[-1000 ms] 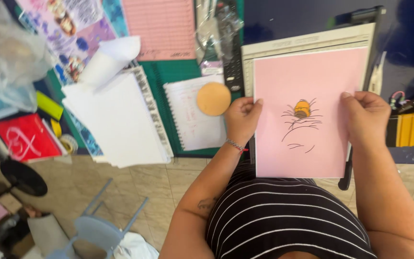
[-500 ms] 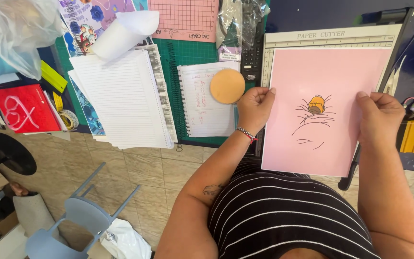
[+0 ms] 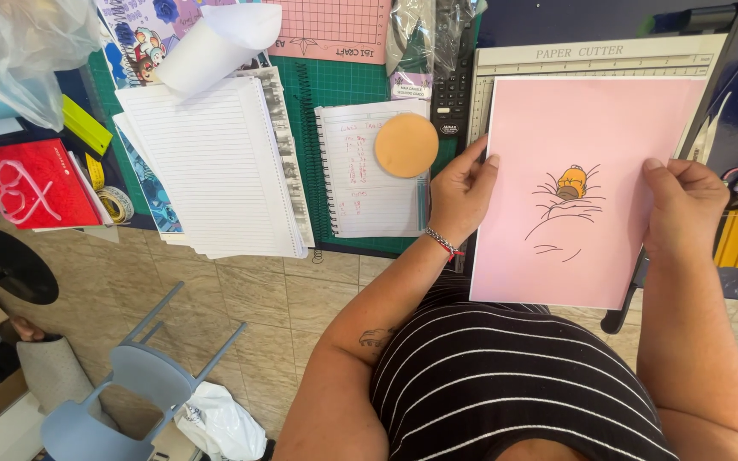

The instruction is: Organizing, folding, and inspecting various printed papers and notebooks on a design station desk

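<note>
I hold a pink sheet of paper (image 3: 600,128) with a small cartoon drawing at its middle, over a white paper cutter (image 3: 591,58). My left hand (image 3: 460,195) grips the sheet's left edge, thumb on top. My right hand (image 3: 683,201) grips its right edge. The sheet's lower part hangs over the table's front edge, above my striped shirt.
A small spiral notepad (image 3: 367,171) with a round orange disc (image 3: 406,145) lies left of the cutter on a green cutting mat (image 3: 335,81). Further left are lined pages (image 3: 207,166), a red booklet (image 3: 34,183), tape (image 3: 115,203). A blue chair (image 3: 143,384) stands on the floor.
The view has shifted and come closer. The pink sheet has slid slightly toward me while both hands keep hold of its edges.
</note>
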